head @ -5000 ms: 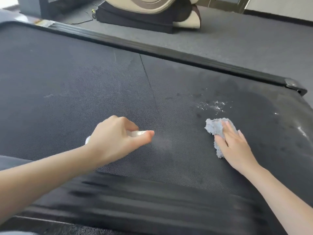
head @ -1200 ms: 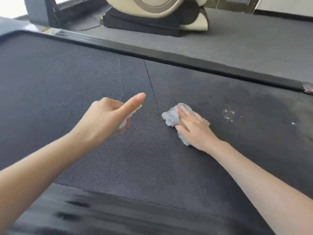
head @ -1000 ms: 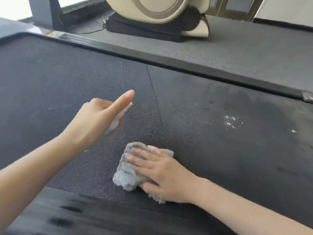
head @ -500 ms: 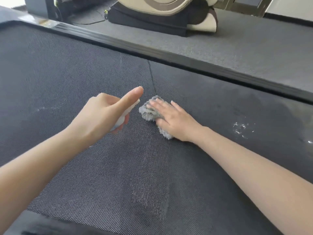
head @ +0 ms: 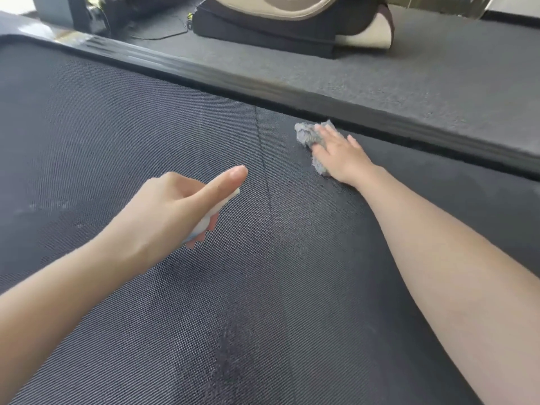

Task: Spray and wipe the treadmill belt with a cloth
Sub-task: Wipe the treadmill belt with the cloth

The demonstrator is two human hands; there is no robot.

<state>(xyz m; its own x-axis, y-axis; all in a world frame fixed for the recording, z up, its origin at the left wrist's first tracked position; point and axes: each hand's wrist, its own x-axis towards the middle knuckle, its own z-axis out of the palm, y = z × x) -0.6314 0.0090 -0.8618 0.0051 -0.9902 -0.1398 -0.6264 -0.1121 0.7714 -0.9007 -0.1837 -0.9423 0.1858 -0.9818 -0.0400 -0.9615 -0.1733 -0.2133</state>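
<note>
Cloth [head: 305, 133] moved to far rail [head: 263, 85]; spray bottle [head: 220, 205] points forward-right.

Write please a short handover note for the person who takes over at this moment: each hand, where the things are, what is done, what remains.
Left hand: grips a small white spray bottle above the belt, index finger stretched out over it.
Right hand: flat fingers press the grey cloth on the treadmill belt, close to the far side rail.
Done: belt sprayed in places; a darker damp patch shows near the camera.
Left: wipe the damp areas, probably spray further. How much is already clean, I cannot tell.
</note>
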